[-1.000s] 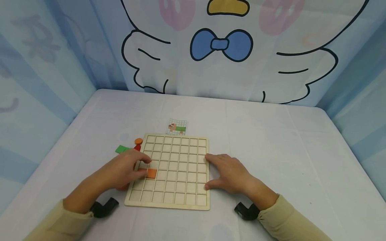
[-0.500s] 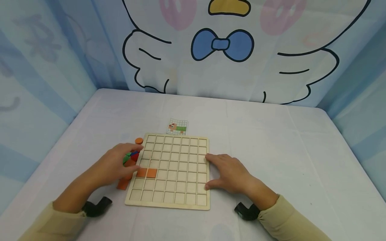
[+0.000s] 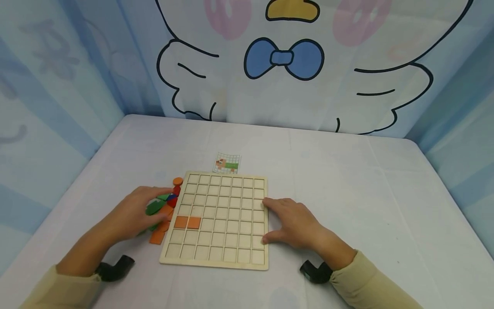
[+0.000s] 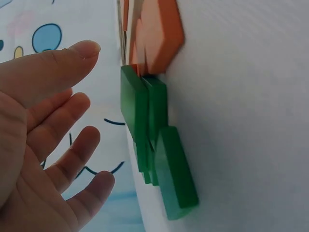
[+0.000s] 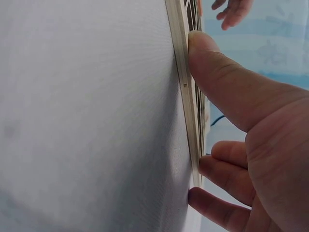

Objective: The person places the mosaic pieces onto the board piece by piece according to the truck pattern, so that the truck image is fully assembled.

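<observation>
From where I stand, the left hand [image 3: 133, 213] screens part of the heap of coloured pieces beside the board, so I can't count them. A green leaf-shaped piece [image 3: 155, 207] is partly covered by it, and only a sliver of a blue piece [image 3: 172, 197] shows among the red ones [image 3: 172, 202]. In the left wrist view, orange pieces [image 4: 161, 36] run off the top edge. The picture on the little gridded card [image 3: 227, 163], just past the board's far edge, is too small to make out beyond patches of orange-brown and green. The beige sleeves [image 3: 372, 277] are cut off at the bottom.

Both forearms reach in from the near side, a black wrist fixture [image 3: 316, 271] below each. The left arm slants in toward the heap, the hand on its side with the thumb nearer the person. The right arm angles in from the other side, toward the board's right edge.

The left hand is spread fairly wide and holds nothing — thumb and fingers stand well apart, above and around the pieces; whether a fingertip touches one I can't tell. The right hand [image 3: 294, 221] is spread too, thumb and fingertips resting against the board's edge.

The wooden grid board [image 3: 220, 226] lies flat on the white tabletop [image 3: 347, 184]. Two orange square tiles [image 3: 194, 222] sit side by side in its two leftmost cells, third row from the near edge. An orange disc [image 3: 178, 181] lies by the far left corner.
</observation>
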